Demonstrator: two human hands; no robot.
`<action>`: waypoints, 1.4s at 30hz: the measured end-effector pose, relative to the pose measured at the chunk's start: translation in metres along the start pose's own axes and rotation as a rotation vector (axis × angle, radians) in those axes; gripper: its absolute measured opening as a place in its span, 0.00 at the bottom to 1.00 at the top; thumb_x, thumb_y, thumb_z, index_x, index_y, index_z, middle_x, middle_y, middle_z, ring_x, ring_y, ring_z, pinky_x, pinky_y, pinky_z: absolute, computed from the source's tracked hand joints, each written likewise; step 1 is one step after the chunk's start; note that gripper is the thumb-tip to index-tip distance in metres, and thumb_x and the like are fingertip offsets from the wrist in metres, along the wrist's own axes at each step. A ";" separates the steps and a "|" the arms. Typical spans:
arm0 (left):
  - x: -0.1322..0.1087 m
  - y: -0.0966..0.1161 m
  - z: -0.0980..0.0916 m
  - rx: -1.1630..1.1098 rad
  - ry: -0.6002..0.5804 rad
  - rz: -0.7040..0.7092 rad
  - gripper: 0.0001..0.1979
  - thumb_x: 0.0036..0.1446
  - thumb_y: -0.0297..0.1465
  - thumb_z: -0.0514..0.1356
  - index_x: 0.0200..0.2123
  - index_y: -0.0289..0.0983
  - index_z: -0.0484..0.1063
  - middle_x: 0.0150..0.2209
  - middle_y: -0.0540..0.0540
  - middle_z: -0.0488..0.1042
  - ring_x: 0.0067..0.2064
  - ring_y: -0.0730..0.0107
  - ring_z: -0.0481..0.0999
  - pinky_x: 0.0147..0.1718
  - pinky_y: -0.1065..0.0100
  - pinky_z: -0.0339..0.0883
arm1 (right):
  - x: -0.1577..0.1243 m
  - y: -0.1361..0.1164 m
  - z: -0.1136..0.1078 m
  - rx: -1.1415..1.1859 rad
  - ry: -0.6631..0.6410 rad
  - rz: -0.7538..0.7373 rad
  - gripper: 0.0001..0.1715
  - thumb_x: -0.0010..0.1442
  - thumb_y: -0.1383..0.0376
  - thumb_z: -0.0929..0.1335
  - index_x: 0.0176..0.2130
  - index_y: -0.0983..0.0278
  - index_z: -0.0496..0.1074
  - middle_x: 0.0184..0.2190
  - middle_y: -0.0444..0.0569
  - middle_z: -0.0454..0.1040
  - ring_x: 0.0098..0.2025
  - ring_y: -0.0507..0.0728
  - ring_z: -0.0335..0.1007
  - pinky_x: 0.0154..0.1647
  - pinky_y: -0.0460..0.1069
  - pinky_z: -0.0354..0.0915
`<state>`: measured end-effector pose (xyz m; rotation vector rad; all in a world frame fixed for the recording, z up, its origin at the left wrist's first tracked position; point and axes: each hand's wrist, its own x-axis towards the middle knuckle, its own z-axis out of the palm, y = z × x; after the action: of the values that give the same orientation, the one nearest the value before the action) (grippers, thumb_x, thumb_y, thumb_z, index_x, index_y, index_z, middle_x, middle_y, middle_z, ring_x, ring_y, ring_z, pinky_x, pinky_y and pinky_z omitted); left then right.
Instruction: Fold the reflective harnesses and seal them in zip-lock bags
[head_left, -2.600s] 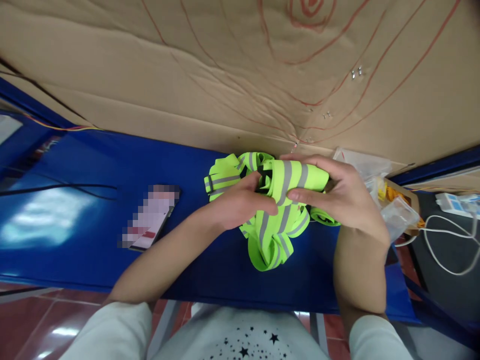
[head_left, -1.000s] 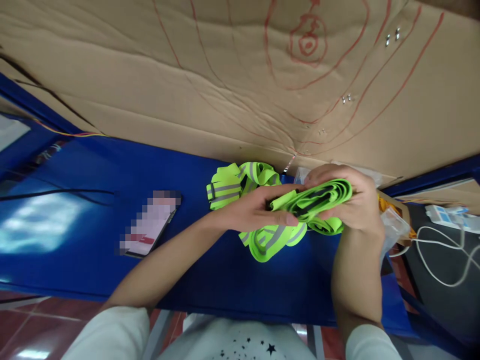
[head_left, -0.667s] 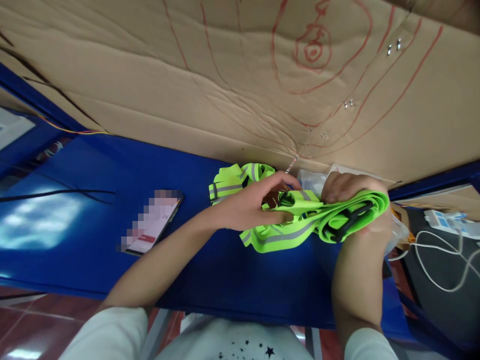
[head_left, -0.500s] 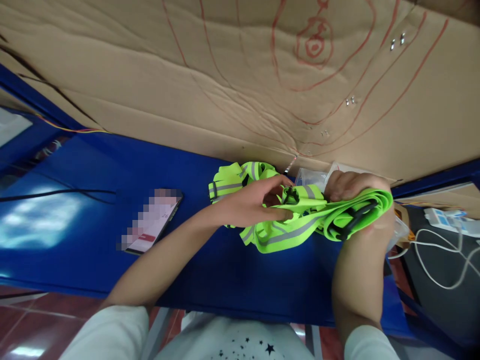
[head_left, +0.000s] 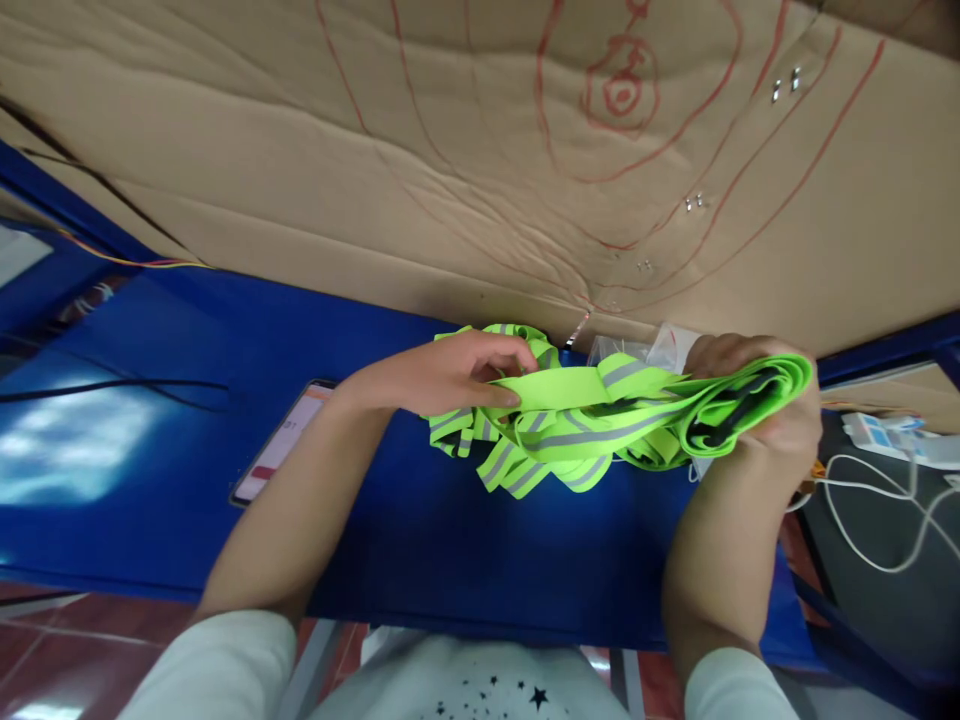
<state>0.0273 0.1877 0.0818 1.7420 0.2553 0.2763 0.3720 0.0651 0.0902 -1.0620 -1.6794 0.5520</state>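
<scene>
A neon-green reflective strap bundle (head_left: 592, 425) with grey stripes hangs between my two hands above the blue table (head_left: 187, 430). My right hand (head_left: 757, 410) is closed round the folded right end of it, where a black buckle shows. My left hand (head_left: 450, 372) pinches a flat strap at the left end, fingers closed on it. Loops of the same strap droop onto the table below. More green strap lies behind my left hand against the cardboard.
A large cardboard sheet (head_left: 450, 150) with red drawn rings stands along the table's back edge. A phone (head_left: 281, 450) lies left of my left forearm. Clear plastic bags (head_left: 660, 350) sit behind the straps. White cables (head_left: 885, 500) and a black cable (head_left: 112, 385) lie at the sides.
My hands have drawn apart, stretching the straps out sideways. My left hand moved left, my right hand moved right with the folded end. My left forearm now covers part of the phone.
</scene>
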 end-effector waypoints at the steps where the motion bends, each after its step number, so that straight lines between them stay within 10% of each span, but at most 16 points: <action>1: -0.004 0.002 -0.004 0.019 0.013 0.009 0.10 0.62 0.33 0.67 0.44 0.35 0.75 0.37 0.46 0.79 0.36 0.71 0.77 0.34 0.74 0.69 | 0.002 -0.002 0.001 0.065 0.008 -0.024 0.26 0.44 0.40 0.79 0.34 0.54 0.79 0.25 0.51 0.74 0.25 0.61 0.69 0.29 0.59 0.64; 7: -0.011 0.009 -0.003 0.078 0.148 0.076 0.13 0.64 0.32 0.65 0.51 0.37 0.75 0.47 0.40 0.81 0.46 0.63 0.81 0.42 0.68 0.72 | 0.008 -0.017 0.001 0.069 -0.144 -0.058 0.23 0.43 0.49 0.83 0.40 0.50 0.84 0.28 0.52 0.79 0.31 0.62 0.73 0.35 0.59 0.70; 11: 0.008 0.009 0.041 0.362 0.457 0.239 0.26 0.59 0.26 0.65 0.60 0.37 0.69 0.61 0.37 0.73 0.62 0.53 0.72 0.64 0.57 0.62 | 0.007 -0.031 0.010 0.008 -0.167 -0.034 0.26 0.45 0.53 0.84 0.44 0.50 0.84 0.34 0.53 0.82 0.36 0.66 0.77 0.39 0.60 0.73; 19: 0.024 -0.005 0.105 0.307 0.699 0.208 0.32 0.64 0.34 0.66 0.67 0.40 0.58 0.59 0.38 0.74 0.57 0.54 0.76 0.58 0.57 0.69 | 0.010 -0.038 0.035 0.028 -0.163 0.039 0.24 0.47 0.57 0.84 0.45 0.54 0.84 0.41 0.49 0.85 0.45 0.65 0.82 0.50 0.59 0.78; 24: 0.025 -0.011 0.108 0.489 0.701 0.173 0.45 0.57 0.27 0.69 0.72 0.43 0.51 0.67 0.38 0.67 0.64 0.50 0.72 0.59 0.56 0.70 | 0.011 -0.044 0.047 0.011 -0.162 0.172 0.24 0.48 0.56 0.84 0.45 0.56 0.83 0.43 0.46 0.85 0.45 0.61 0.83 0.49 0.54 0.79; 28: 0.021 -0.005 0.098 0.432 0.784 0.117 0.39 0.53 0.21 0.62 0.67 0.42 0.56 0.61 0.41 0.74 0.56 0.55 0.79 0.52 0.59 0.73 | 0.010 -0.052 0.048 -0.112 -0.158 0.212 0.24 0.48 0.57 0.84 0.44 0.57 0.83 0.39 0.45 0.85 0.37 0.58 0.82 0.39 0.50 0.77; 34: 0.020 0.000 0.061 0.235 0.592 0.056 0.17 0.58 0.25 0.55 0.51 0.38 0.72 0.44 0.45 0.80 0.42 0.66 0.80 0.38 0.68 0.70 | 0.011 -0.050 0.036 -0.094 -0.234 0.073 0.24 0.49 0.58 0.84 0.46 0.56 0.84 0.43 0.48 0.84 0.46 0.61 0.81 0.50 0.54 0.76; 42: 0.029 -0.014 0.047 0.201 0.570 -0.141 0.09 0.59 0.29 0.54 0.28 0.37 0.72 0.22 0.53 0.63 0.24 0.73 0.62 0.25 0.68 0.54 | 0.014 -0.039 0.032 -0.039 -0.340 -0.003 0.25 0.51 0.60 0.83 0.48 0.55 0.83 0.42 0.48 0.84 0.48 0.60 0.80 0.52 0.54 0.75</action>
<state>0.0698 0.1556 0.0611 1.7999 0.8391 0.6615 0.3261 0.0611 0.1158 -1.0350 -1.9931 0.7319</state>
